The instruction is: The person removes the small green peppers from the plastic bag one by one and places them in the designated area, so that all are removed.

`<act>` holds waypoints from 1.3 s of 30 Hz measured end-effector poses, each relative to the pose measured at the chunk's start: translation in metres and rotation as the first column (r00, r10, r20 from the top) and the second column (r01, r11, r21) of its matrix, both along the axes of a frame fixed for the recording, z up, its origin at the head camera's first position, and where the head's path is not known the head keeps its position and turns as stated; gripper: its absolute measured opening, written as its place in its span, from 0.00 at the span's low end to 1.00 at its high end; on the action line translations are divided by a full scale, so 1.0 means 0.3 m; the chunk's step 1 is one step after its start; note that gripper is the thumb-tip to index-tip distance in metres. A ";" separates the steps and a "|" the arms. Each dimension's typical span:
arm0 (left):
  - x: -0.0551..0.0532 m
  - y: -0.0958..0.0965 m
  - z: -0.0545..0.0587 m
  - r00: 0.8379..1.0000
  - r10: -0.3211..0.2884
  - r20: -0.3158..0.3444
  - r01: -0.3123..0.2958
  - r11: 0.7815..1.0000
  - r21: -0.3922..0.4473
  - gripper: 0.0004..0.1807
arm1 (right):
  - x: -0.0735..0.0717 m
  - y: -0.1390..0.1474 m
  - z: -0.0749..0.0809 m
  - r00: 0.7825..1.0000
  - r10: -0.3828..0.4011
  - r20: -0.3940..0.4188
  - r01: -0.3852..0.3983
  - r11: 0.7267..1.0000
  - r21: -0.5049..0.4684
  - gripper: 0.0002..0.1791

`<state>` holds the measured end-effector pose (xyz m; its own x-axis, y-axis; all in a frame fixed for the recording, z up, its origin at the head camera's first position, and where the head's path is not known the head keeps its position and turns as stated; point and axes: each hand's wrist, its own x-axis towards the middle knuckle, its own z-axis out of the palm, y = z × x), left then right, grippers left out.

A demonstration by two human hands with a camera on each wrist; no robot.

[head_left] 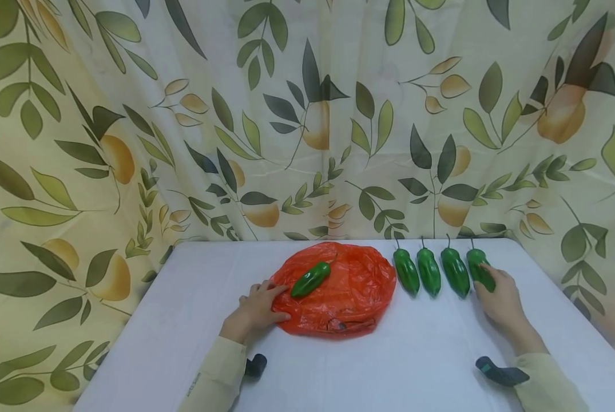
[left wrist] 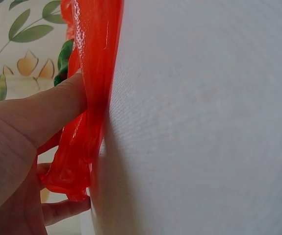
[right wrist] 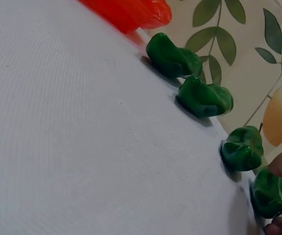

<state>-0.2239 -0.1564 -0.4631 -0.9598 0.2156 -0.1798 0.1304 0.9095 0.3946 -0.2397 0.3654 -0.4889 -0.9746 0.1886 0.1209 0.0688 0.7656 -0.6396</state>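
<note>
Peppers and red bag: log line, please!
left hand: holds red bag | right hand: grips rightmost pepper | another pepper: atop bag

Curtain [head_left: 307, 189]: right behind the table [head_left: 389, 366], running past its back edge.
Bag [head_left: 361, 286]: here in the middle, close up to the back edge.
Lone pepper [head_left: 310, 280]: on top of the bag, left of centre!
Right of the bag: first pepper [head_left: 407, 272] just beside it, then second pepper [head_left: 429, 272], third pepper [head_left: 455, 272], and fourth pepper [head_left: 481, 270], nearest the back right corner.
Left hand [head_left: 258, 306]: at the bag's left side.
Right hand [head_left: 502, 300]: on the fourth pepper, inside the right edge.
</note>
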 end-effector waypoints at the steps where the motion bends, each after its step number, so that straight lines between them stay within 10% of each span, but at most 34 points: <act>1: -0.001 0.000 0.000 1.000 0.001 0.000 -0.001 1.000 0.001 0.40 | 0.001 -0.001 0.005 1.000 -0.010 -0.003 0.010 1.000 -0.004 0.33; 19: -0.007 -0.003 -0.006 1.000 -0.002 -0.002 0.002 1.000 0.013 0.40 | 0.030 -0.089 0.144 0.994 -0.065 -0.091 0.060 0.996 -0.064 0.32; 39: -0.001 0.004 0.003 1.000 0.012 0.007 -0.012 1.000 0.003 0.40 | 0.065 -0.388 0.222 0.949 0.246 -0.198 -0.259 0.965 -0.038 0.26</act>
<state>-0.2242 -0.1552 -0.4623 -0.9610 0.2051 -0.1856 0.1173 0.9098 0.3981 -0.2201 0.2489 -0.4222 -0.9513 -0.0476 0.3046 -0.2493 0.7001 -0.6691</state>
